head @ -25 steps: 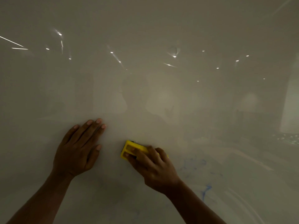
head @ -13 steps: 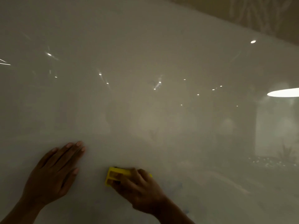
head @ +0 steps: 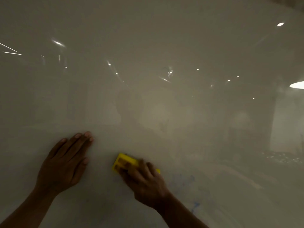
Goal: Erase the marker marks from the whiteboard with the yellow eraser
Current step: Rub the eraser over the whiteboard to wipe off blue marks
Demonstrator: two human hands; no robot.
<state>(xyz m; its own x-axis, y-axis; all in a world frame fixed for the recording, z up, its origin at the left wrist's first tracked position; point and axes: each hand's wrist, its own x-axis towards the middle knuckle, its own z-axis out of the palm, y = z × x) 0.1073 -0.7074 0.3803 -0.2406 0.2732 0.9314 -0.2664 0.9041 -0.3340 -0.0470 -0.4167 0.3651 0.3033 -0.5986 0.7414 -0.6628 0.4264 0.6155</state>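
Observation:
A glossy whiteboard (head: 148,46) fills the whole view, dim and full of reflections. My right hand (head: 146,183) grips the yellow eraser (head: 122,162) and presses it flat against the board low in the middle; its fingers cover the eraser's right half. Faint blue marker smudges (head: 185,178) lie just right of that hand, and a darker blue stroke (head: 195,206) sits lower by my forearm. My left hand (head: 63,163) rests flat on the board to the left of the eraser, fingers together and extended, holding nothing.
Reflected ceiling lights (head: 167,74) dot the board's middle band. A bright oval reflection (head: 297,84) shows at the right edge. The board's top edge (head: 294,7) meets a darker wall in the upper right corner.
The view dipped back down, so both hands sit higher in frame than half a second ago. The eraser hand is motion-blurred, and the blue smudges to its right are in view again.

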